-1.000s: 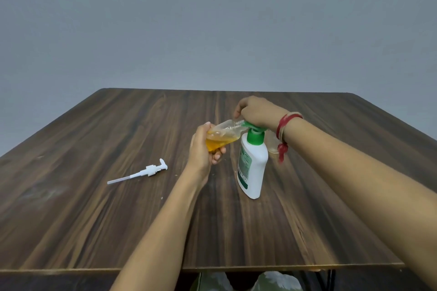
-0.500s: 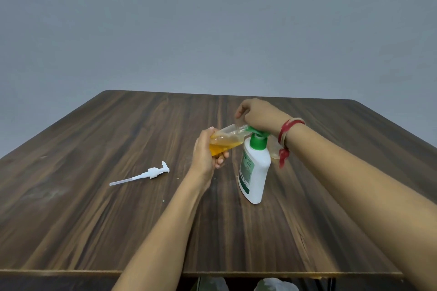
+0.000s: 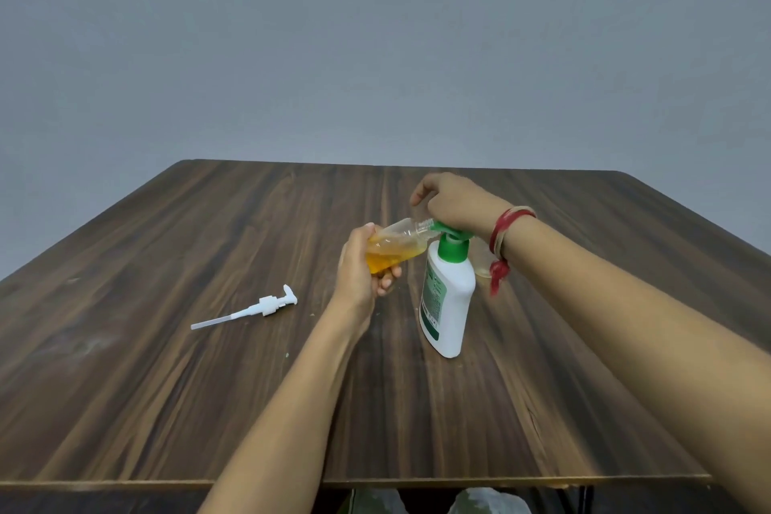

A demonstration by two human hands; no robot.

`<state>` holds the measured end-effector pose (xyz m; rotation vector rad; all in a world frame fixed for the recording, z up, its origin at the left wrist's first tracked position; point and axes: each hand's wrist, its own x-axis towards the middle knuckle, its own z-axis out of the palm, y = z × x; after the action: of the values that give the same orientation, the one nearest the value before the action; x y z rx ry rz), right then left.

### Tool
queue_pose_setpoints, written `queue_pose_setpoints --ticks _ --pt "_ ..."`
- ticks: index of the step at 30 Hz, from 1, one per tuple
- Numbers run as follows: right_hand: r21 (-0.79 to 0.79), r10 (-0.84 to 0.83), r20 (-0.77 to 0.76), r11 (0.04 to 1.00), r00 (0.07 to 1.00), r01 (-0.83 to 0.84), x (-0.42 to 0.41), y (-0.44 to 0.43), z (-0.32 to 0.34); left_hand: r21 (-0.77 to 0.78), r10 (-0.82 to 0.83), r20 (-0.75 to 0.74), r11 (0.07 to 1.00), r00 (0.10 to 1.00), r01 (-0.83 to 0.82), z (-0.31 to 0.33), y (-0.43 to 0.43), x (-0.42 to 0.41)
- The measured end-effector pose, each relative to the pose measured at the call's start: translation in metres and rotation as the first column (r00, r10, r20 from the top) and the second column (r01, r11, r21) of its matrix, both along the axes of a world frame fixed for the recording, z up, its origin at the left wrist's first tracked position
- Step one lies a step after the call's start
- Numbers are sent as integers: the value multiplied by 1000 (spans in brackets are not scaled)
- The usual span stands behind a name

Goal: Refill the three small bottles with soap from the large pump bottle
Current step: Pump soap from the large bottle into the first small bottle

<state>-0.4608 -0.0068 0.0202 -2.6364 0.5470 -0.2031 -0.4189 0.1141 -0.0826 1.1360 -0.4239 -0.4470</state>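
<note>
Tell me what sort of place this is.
Probably a plain indoor room: a bare grey wall, a dark wood-grain table with a large pump bottle and a loose white pump on it.

The dark wooden table [image 3: 167,388] bears a standing white pump bottle [image 3: 448,305] and, well left, a loose pump [image 3: 258,309] lying flat.

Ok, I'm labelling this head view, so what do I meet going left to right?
First the loose white pump → small bottle in the left hand → big white bottle → red wrist thread.
</note>
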Motion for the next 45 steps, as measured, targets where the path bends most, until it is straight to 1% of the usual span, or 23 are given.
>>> queue_pose_setpoints --ticks 2,6,10,13,17,18,21,22,25,28,29,32,36,39,41,43,45 --pt "30 15 -4 999 1000 -15 0 1 0 1 -2 -5 1000 1000 2 0 0 0" --pt "-8 -8 21 1000 1000 8 -1 -4 5 -6 -29 -2 1000 1000 29 0 -2 -2" --pt "50 10 19 999 1000 -11 1 -4 -1 -7 -20 -18 1000 1000 20 0 0 -1" --pt "-3 -23 39 1000 999 23 2 -9 3 -7 -47 -10 999 999 47 0 -2 -3" --pt "57 4 20 998 1000 -5 2 -5 -4 -3 -21 -29 1000 999 21 -1 0 -1" --pt "43 5 14 999 1000 -6 1 -5 -1 -6 -30 -28 1000 999 30 0 0 -2" --pt "-66 -35 27 997 999 37 0 -6 5 -4 -60 -25 998 998 60 0 0 -5" --pt "-64 -37 28 997 999 39 1 -5 3 -2 -59 -22 998 998 59 0 0 -4" --pt "7 -10 2 1000 1000 10 -1 -2 0 4 -61 0 998 998 61 0 2 -3" --pt "-49 -32 22 998 999 33 -2 -5 6 17 -96 10 995 995 96 1 2 -7" --pt "-43 -35 30 998 999 36 -1 -6 4 22 -90 7 996 996 90 1 2 -7" --pt "29 -15 13 999 1000 15 1 -5 -3 21 -56 -2 998 998 56 1 3 -4" --pt "-14 -29 15 999 999 29 2 -7 2 9 -63 -25 998 998 64 2 2 -6" --pt "13 -19 -13 1000 1000 19 1 -3 -3 12 -38 -34 999 999 39 1 2 -2" --pt "-59 -39 -35 998 999 37 0 0 1 3 -42 -37 999 998 43 0 2 -1" --pt "-134 -66 -6 989 998 65 -2 -1 6 -4 -63 -34 998 997 63 0 0 -3" --pt "-81 -57 18 995 998 58 -2 -1 3 -2 -59 -29 998 998 59 0 0 -3"
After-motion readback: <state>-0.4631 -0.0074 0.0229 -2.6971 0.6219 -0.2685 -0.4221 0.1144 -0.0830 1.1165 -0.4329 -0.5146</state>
